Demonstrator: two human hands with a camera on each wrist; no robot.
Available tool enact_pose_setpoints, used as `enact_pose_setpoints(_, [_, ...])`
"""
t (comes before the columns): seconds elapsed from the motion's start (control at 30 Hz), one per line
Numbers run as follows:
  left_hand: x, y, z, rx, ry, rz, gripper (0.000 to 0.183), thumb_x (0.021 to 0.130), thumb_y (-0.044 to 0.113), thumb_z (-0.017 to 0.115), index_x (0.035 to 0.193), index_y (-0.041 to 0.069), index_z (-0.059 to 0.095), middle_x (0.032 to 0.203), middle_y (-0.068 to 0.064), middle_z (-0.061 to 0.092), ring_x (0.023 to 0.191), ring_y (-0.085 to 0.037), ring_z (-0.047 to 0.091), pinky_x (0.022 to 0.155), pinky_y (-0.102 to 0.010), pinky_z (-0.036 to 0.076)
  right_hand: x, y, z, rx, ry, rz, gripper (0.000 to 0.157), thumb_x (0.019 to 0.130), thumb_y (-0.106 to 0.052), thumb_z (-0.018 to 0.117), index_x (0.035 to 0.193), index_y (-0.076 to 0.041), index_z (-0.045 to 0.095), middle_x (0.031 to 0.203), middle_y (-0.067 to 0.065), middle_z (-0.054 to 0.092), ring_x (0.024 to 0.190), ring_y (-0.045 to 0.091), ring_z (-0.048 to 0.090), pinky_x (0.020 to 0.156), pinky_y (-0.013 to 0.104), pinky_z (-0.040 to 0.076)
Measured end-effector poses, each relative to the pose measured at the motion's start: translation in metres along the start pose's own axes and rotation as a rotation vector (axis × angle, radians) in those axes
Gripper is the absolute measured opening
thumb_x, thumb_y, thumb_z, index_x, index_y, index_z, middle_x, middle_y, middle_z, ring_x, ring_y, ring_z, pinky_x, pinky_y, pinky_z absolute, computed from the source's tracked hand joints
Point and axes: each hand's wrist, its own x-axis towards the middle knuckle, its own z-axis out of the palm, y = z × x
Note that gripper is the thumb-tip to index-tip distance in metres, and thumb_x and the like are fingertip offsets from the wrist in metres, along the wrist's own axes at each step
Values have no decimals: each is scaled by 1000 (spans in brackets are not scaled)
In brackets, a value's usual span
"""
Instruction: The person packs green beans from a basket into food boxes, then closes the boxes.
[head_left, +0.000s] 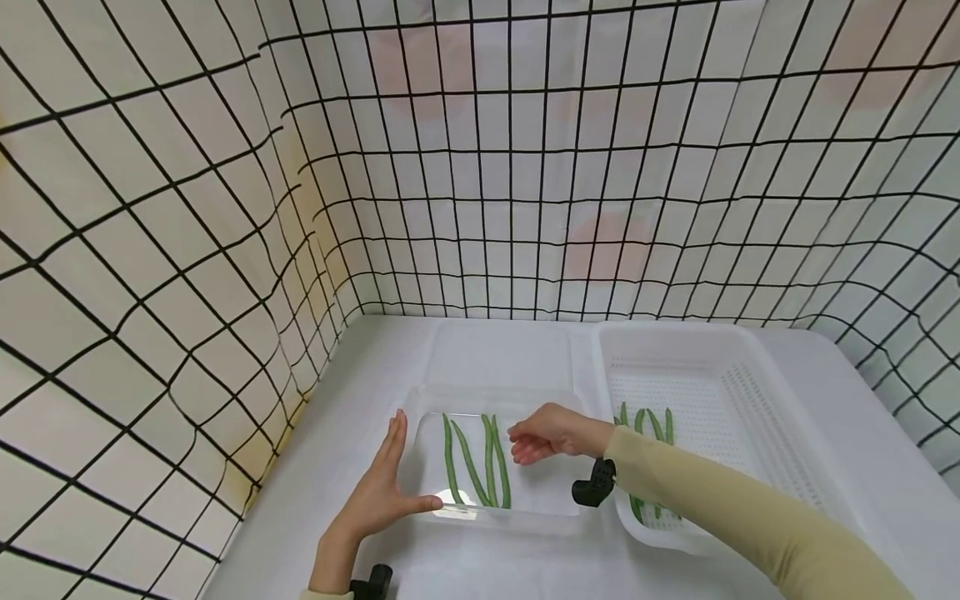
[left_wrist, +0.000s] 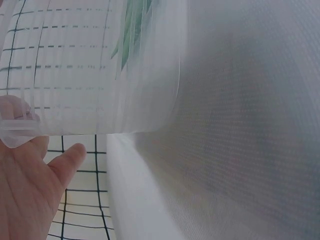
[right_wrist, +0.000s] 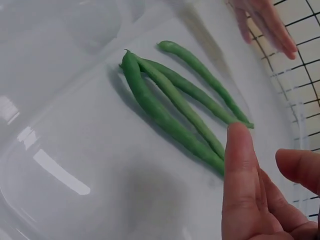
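Observation:
A clear plastic container (head_left: 551, 523) stands on the white table, with several green beans (head_left: 489, 458) lying lengthwise in it. My left hand (head_left: 378, 492) is at the container's left side, thumb by the near edge and fingers straight along the side. In the left wrist view, the thumb of that left hand (left_wrist: 30, 190) points away from the clear wall. My right hand (head_left: 551, 433) hovers over the container, just right of the beans, fingers slightly bent. Seen from the right wrist, nothing lies between the thumb and fingers of the right hand (right_wrist: 255, 200), close above the green beans (right_wrist: 165, 112).
To the right is a white perforated basket (head_left: 675, 327) holding more green beans (head_left: 669, 425), partly hidden by my right forearm. A flat translucent sheet (head_left: 498, 354), like a lid, lies behind the container. Black netting (head_left: 510, 200) rises around the table's back and sides.

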Motion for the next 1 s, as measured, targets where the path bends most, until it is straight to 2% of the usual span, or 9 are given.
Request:
enact_pose_setpoints(0.17, [1, -1, 1, -4, 0, 3, 134, 58, 56, 84, 154, 19, -1, 158, -2, -4, 142, -26, 2, 105, -61, 19, -9, -7, -7, -24, 3, -35, 32, 92, -14, 62, 109, 13, 62, 84, 18, 68, 66, 19, 68, 65, 32, 56])
enact_pose_setpoints(0.3, [1, 0, 2, -10, -6, -1, 133, 58, 54, 85, 154, 19, -1, 158, -1, -5, 142, -26, 2, 105, -61, 19, -21, -11, -23, -20, -8, -96, 31, 91, -17, 64, 107, 9, 64, 89, 19, 68, 69, 21, 68, 68, 34, 56])
enact_pose_setpoints(0.47, [0, 0, 1, -11, -1, -1, 133, 59, 53, 85, 154, 18, -1, 158, 0, -5, 142, -27, 2, 105, -62, 19, -38, -19, -52, -14, 19, -166, 36, 92, -24, 64, 109, 7, 63, 92, 20, 67, 73, 21, 68, 72, 35, 55])
enact_pose_setpoints(0.67, [0, -1, -2, -2, 5, -3, 134, 57, 60, 82, 154, 18, 0, 158, 0, -5, 142, -28, 2, 104, -63, 20, -54, -18, -97, 7, 115, -213, 45, 92, -29, 64, 112, 10, 60, 87, 13, 67, 74, 18, 68, 71, 33, 55])
enact_pose_setpoints(0.83, [0, 0, -1, -9, -1, -11, 134, 56, 62, 81, 154, 19, -1, 158, 1, -5, 142, -28, 2, 104, -63, 19, -65, 1, -133, -12, 197, -195, 48, 92, -31, 63, 112, 13, 56, 83, 9, 67, 70, 16, 67, 71, 32, 55])
enact_pose_setpoints(1.0, [1, 0, 0, -12, -6, -9, 135, 56, 62, 82, 154, 18, 0, 158, 1, -5, 142, -28, 2, 104, -62, 19, -71, 28, -159, -50, 260, -90, 47, 92, -31, 63, 110, 12, 59, 78, 9, 67, 67, 16, 67, 67, 31, 56])
